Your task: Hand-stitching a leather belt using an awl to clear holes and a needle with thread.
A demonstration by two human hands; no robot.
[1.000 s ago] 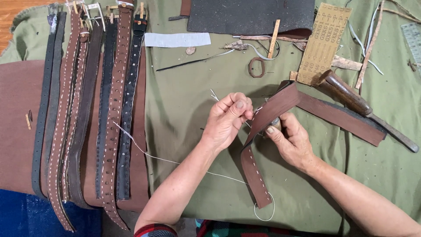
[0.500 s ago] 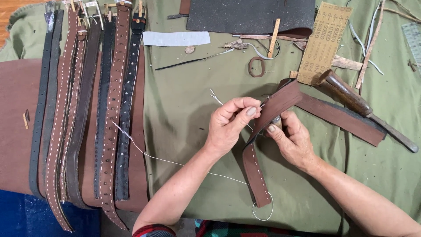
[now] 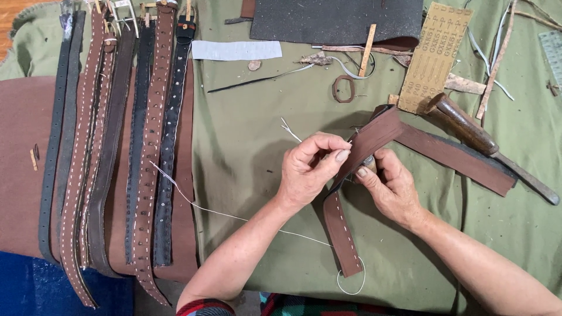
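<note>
Change since earlier frame: left hand had slid rightward until its fingertips met the strap edge; the right hand and the strap's fold had barely shifted.
Work in hand: a brown leather strap was being hand-stitched with pale thread.
Location of strap: it lay on the green cloth covering the table, one end raised and folded between the two hands, the other end pointing toward the near edge.
Done: a row of pale stitches ran along the lower length of the strap, by appearance from its near end up to the hands.
Left: the folded upper length, running off to the right, showed no stitches, so the seam looked roughly half sewn.
Left fingers: closed, thumb and forefinger pinched at the strap edge, likely on a needle too small to make out.
Right fingers: curled shut around the strap and a small wooden-handled tool, its tip hidden.
Thread: trailed slack leftward toward the finished belts, with a loop beside the strap's near end.
Nearby: a long wooden-handled tool lay just beyond the fold.
</note>
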